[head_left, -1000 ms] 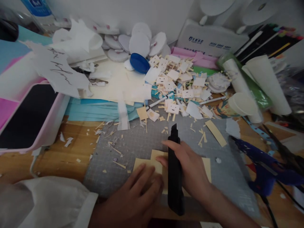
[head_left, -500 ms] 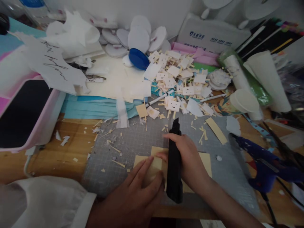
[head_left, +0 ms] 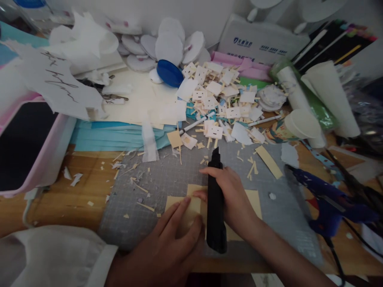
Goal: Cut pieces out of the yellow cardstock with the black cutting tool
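Note:
A black box cutter (head_left: 216, 211) lies in my right hand (head_left: 236, 195), its blade end pointing away from me. The fingertips of that hand also touch a piece of cream card (head_left: 194, 203) low on the grey cutting mat (head_left: 125, 223). My left hand (head_left: 170, 235) is on the same card from the left, with thumb and fingers closed about it. Further cream card (head_left: 253, 199) shows under and to the right of my right hand. How the pieces overlap is partly hidden by my hands.
Cream scraps (head_left: 146, 207) litter the mat. Behind it are small paper figures (head_left: 214, 131), blue sheets (head_left: 113, 137) and a blue lid (head_left: 170, 73). A paper cup (head_left: 281, 129) and a blue glue gun (head_left: 335, 203) are right; a phone (head_left: 25, 139) on a pink bin is left.
The whole scene has shifted slightly left in the picture as the camera turned. Both hands keep nearly the same pose on the card, with the box cutter still in my right hand.

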A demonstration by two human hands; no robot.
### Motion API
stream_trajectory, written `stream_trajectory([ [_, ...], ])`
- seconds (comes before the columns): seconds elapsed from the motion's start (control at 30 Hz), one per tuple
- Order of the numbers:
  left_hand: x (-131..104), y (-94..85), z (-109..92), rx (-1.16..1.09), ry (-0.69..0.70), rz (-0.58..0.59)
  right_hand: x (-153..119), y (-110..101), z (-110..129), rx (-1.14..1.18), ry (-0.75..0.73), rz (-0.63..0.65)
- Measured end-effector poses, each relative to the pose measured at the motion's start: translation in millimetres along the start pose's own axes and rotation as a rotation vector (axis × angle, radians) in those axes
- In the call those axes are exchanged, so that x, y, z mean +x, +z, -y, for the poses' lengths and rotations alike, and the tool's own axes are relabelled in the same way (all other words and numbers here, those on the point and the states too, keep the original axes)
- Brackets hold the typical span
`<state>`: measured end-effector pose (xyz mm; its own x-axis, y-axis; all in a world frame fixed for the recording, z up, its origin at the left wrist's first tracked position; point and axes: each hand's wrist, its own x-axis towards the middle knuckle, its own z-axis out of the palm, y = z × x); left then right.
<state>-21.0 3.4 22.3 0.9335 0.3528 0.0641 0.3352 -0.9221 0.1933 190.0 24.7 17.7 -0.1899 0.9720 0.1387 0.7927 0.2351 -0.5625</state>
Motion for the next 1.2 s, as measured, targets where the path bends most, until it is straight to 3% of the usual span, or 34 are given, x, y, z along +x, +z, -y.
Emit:
stream_trajectory([
  [0.3, 3, -3.9, 1, -0.026, 0.002, 0.048, 3, -1, -1, -0.022, 0.000, 0.019],
  [0.67, -1, 2.2, -1, 0.021, -0.039, -0.004, 3, 0, -5, 0.056, -0.001, -0.027],
  [0.83, 1, 2.1, 1, 0.036, -0.021, 0.005, 1, 1, -8, 0.355, 0.152, -0.198],
  [0.97, 2, 0.9, 2, 0.047, -0.011, 0.017, 1, -4, -8, 0.461, 0.199, -0.336],
  [1.2, 4, -4.2, 6, -0.030, -0.014, 0.095, -1, -17, -11, 0.267, 0.204, -0.428],
])
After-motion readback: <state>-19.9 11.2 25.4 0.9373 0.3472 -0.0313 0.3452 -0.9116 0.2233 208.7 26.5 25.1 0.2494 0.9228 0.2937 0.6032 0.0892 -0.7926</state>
